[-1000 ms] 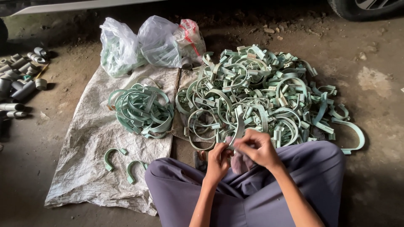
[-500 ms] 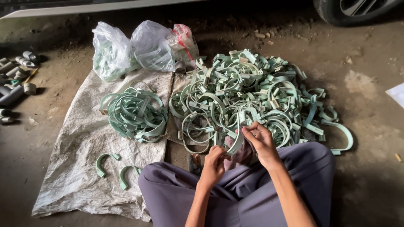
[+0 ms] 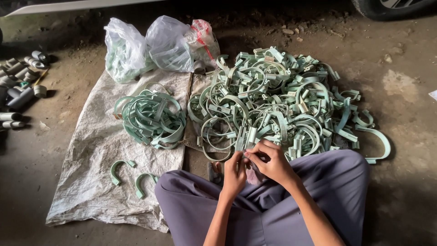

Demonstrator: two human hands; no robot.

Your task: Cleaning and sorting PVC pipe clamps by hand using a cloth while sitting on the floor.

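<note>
Both hands (image 3: 255,166) shifted right above dusty floor (image 3: 400,91), sack (image 3: 91,173).

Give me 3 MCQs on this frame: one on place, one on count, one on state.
1. Where does the smaller bundle of green clamps lie?
A. on the woven sack
B. inside a plastic bag
C. on the person's lap

2. How many loose clamp halves lie on the sack nearest the person's left knee?
A. none
B. two
C. five

3. What are the hands doing?
A. resting flat on the ground
B. both meeting at one clamp
C. held apart in the air

Key: 1 A, the bundle sits on the sack left of the big pile. 2 B, two curved pieces lie side by side. 3 B, left hand and right hand meet at a clamp piece at the pile's edge.
</note>
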